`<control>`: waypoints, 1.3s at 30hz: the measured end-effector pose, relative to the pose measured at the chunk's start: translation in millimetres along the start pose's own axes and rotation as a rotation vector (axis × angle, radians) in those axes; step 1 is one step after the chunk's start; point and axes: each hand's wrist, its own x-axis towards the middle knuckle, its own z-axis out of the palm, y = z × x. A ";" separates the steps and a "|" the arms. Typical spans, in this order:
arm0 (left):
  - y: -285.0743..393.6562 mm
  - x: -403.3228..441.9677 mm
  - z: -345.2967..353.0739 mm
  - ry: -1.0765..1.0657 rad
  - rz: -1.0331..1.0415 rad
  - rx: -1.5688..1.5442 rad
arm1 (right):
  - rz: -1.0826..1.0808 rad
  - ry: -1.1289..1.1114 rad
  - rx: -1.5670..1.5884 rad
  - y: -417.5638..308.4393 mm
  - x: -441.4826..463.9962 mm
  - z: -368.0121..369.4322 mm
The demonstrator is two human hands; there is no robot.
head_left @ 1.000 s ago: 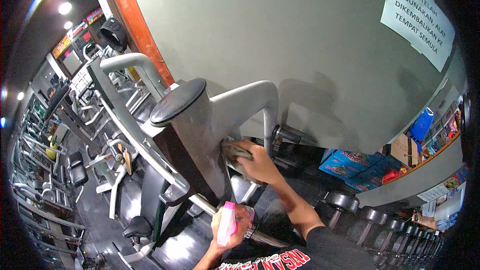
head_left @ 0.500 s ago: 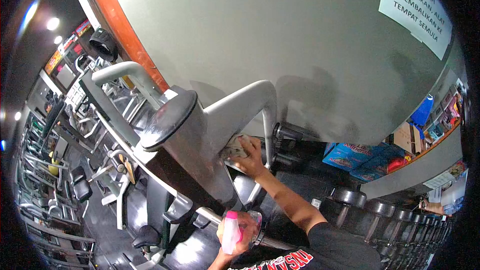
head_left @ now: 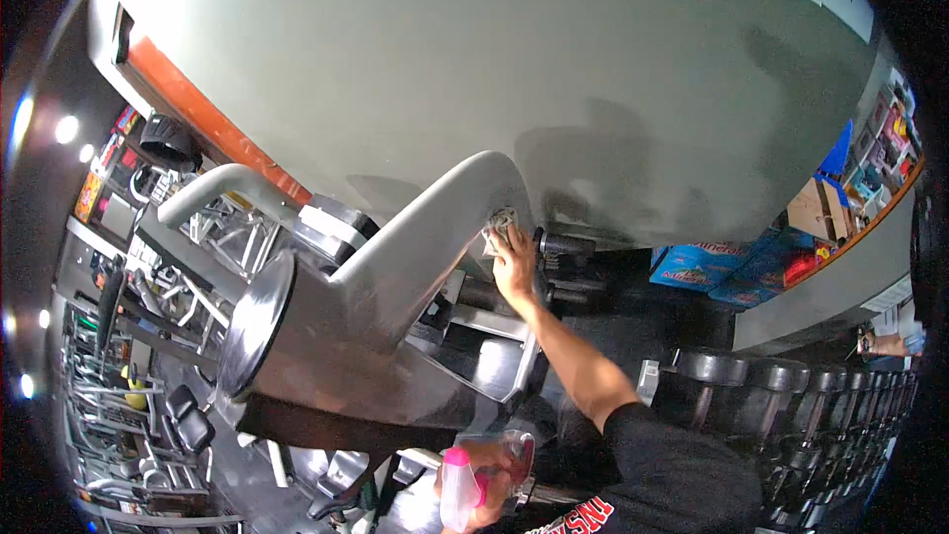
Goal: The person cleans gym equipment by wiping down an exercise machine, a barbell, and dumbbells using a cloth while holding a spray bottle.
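My right hand (head_left: 515, 272) is pressed against the grey curved frame (head_left: 415, 232) of a gym machine, near the bend of its upper arm. A crumpled patterned cloth (head_left: 502, 222) lies under its fingers, against the metal. Low in the view, my left hand (head_left: 490, 480) is wrapped around a spray bottle (head_left: 459, 492) with pink parts and a clear body. That bottle is below the machine's wide lower panel (head_left: 366, 376), apart from the cloth. Part of the left hand is hidden behind the bottle.
Dumbbells (head_left: 712, 368) stand in a rack on the right. Blue boxes (head_left: 697, 265) sit by a curved counter (head_left: 820, 311). A grey wall (head_left: 633, 49) rises behind the machine, and more gym equipment (head_left: 188, 420) fills the left side.
My right hand has moved up along the frame with the cloth, from the lower part to near the bend. The view has shifted, and the left hand still holds the spray bottle.
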 end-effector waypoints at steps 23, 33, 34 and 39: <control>-12.3 35.2 19.7 0.078 -0.098 -0.081 | 0.363 -0.069 -0.161 124.0 -20.8 -22.5; -39.9 48.7 35.3 0.103 -0.233 -0.091 | -0.096 -0.608 -0.452 168.1 -19.2 -53.3; -38.9 47.5 35.4 0.096 -0.221 -0.083 | -0.132 -0.603 -0.489 168.9 -18.6 -67.8; -31.3 47.2 30.1 0.077 -0.208 -0.143 | -0.104 -0.621 -0.445 166.5 -11.0 -80.0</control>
